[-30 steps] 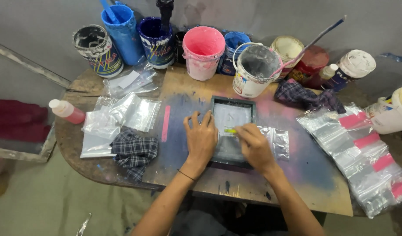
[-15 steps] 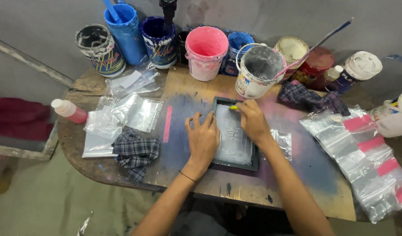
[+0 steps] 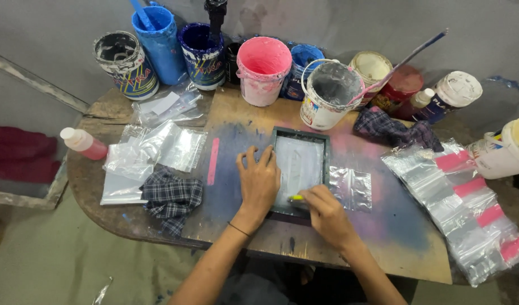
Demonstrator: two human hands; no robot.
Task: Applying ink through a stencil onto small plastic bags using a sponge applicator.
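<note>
A small dark-framed printing screen (image 3: pixel 300 148) lies on the paint-stained wooden board (image 3: pixel 242 118). My left hand (image 3: pixel 259 179) presses flat on the screen's left edge, fingers spread. Closed around a small yellow-handled squeegee (image 3: pixel 296 198), my right hand (image 3: pixel 325 210) rests at the near end of the screen mesh. A clear plastic bag (image 3: pixel 351 187) sticks out from under the frame on the right.
Paint buckets line the back: black-rimmed (image 3: pixel 125 63), blue (image 3: pixel 159 40), dark blue (image 3: pixel 203 46), pink (image 3: pixel 263 61), white (image 3: pixel 328 94). Clear bags (image 3: pixel 158 148) and a plaid rag (image 3: pixel 170 196) lie left; a pink-strip bag stack (image 3: pixel 468 209) right. A red bottle (image 3: pixel 83 143) stands far left.
My right hand has pulled the squeegee from the far end of the screen down to the near end. The left hand has stayed on the frame.
</note>
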